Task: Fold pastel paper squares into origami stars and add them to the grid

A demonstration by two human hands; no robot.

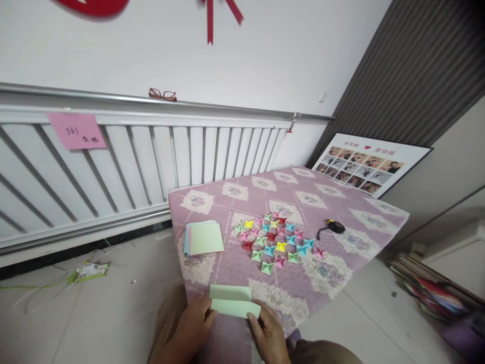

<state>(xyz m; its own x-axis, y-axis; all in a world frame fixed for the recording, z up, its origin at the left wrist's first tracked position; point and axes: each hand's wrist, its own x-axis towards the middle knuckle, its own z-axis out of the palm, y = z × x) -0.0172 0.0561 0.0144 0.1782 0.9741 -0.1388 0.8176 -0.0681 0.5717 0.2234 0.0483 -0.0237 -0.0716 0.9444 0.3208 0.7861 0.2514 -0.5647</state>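
Note:
A pale green sheet of paper (pixel 231 293) lies at the near edge of the table, its near part folded up over the rest. My left hand (pixel 195 321) pinches the fold's left end between thumb and fingers. At the right end, my right hand (pixel 267 331) grips the same sheet, thumb on top. Beyond them sits a stack of coloured square paper (pixel 206 237), light green uppermost with blue and pink edges showing. To its right are rows of small folded paper shapes (pixel 280 246) in green, pink, yellow, blue and red.
A black and yellow tape measure (pixel 335 226) lies on the patterned purple tablecloth (pixel 235 212). Behind the table runs a white radiator (pixel 212 151) with glasses (pixel 162 95) on the pipe above. A photo board (pixel 364 164) leans at the far right. A power strip (pixel 91 270) rests on the floor.

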